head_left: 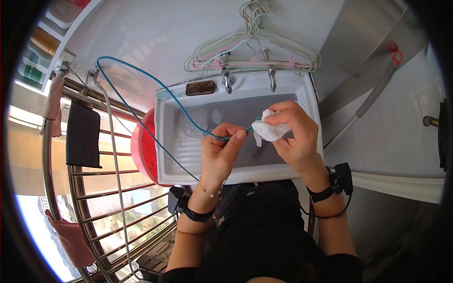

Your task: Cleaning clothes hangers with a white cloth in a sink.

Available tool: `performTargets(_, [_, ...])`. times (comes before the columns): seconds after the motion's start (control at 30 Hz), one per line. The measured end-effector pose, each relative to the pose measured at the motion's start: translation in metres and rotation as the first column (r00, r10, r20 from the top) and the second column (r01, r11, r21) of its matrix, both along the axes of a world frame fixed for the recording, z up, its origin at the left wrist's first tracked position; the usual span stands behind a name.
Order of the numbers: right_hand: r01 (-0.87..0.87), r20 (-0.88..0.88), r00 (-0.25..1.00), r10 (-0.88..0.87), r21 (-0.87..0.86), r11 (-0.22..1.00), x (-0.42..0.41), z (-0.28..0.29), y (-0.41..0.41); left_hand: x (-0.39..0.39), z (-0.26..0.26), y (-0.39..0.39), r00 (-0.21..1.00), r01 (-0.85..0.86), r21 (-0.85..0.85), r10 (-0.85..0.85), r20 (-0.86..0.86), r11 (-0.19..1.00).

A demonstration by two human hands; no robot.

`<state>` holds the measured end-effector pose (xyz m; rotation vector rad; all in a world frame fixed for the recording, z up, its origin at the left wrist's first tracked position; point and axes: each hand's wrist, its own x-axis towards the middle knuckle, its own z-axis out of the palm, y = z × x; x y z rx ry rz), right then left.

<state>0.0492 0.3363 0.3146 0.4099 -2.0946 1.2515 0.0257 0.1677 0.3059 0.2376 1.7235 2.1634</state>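
My left hand [222, 150] pinches a thin blue cord [141, 72] between thumb and fingers above the sink [163, 169]. From there the cord loops up to the left and comes back down towards my left wrist. Close by on the right, my right hand [295, 131] grips a crumpled white textured cloth or paper towel [270, 129]. The short end of the cord runs from my left fingertips to this wad, and a tip shows just above it. Greyish water [233, 106] lies in the white basin beneath both hands.
Two metal taps [227, 80] [272, 78] stand at the sink's back rim, near a dark brown block [200, 88]. Several wire hangers [253, 39] hang above. A red basin [143, 141] sits left of the sink, beside a barred window [120, 198]. A grey-handled pole [377, 88] leans at right.
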Motion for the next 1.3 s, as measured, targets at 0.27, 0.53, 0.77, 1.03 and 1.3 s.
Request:
performTargets(0.27, [-0.037,0.051,0.997,0.057,-0.329,0.943,-0.004,-0.004,0.007,0.004,0.006,0.006,0.991,-0.098,-0.065,0.091,-0.100,0.993])
performTargets(0.53, [0.097,-0.015,0.995,-0.101,-0.180,0.979,-0.017,-0.003,0.011,0.010,0.006,0.012,0.984,-0.126,-0.033,0.120,-0.134,0.992])
performTargets(0.77, [0.007,-0.060,0.998,-0.016,-0.137,0.991,-0.013,-0.004,-0.002,0.012,0.004,0.015,0.978,-0.156,-0.028,0.150,-0.142,0.987])
performTargets(1.03, [-0.005,-0.060,0.998,-0.011,-0.260,0.966,-0.014,-0.015,-0.016,0.013,-0.001,0.017,0.973,-0.178,-0.029,0.171,-0.157,0.984])
performTargets(1.3, [-0.009,-0.015,1.000,0.008,-0.082,0.997,-0.015,-0.021,-0.018,0.010,-0.011,0.014,0.974,-0.187,-0.022,0.183,-0.134,0.982])
